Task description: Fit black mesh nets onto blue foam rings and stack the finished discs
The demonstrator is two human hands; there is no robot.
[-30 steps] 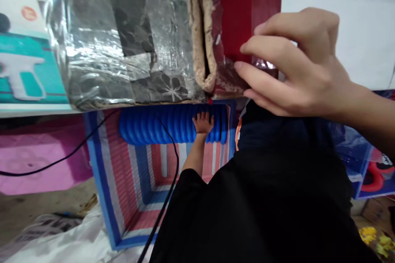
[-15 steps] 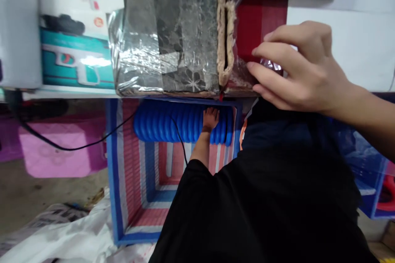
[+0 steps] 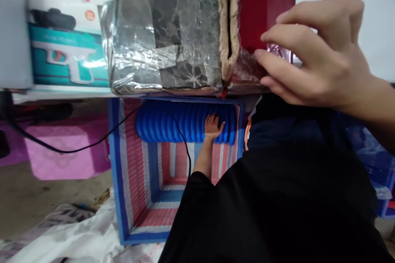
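My left hand (image 3: 214, 126) reaches down into a plastic crate (image 3: 115, 172) with its fingers spread over a row of ribbed blue pieces (image 3: 166, 121), packed side by side like a nested stack. It appears to touch them without gripping; contact under the palm is hidden. Higher up, at the table's front edge, my right hand (image 3: 321, 53) has bent fingers with gaps between them. They hover at or lightly touch a plastic-wrapped red box (image 3: 262, 12). Crinkled clear wrap shines behind the fingers, and no held object shows.
A grey carton (image 3: 188, 28) in clear tape and toy-gun boxes (image 3: 69, 57) sit on the table. A black cable (image 3: 74, 151) crosses the crate's left rim. Pink containers (image 3: 64, 152) stand left, white sheeting (image 3: 77, 234) lies on the floor, and a blue bin (image 3: 370, 148) is at right.
My left hand's fingers have spread wider over the ribbed blue pieces. My right hand has shifted slightly up and right, and the whole view has moved a little.
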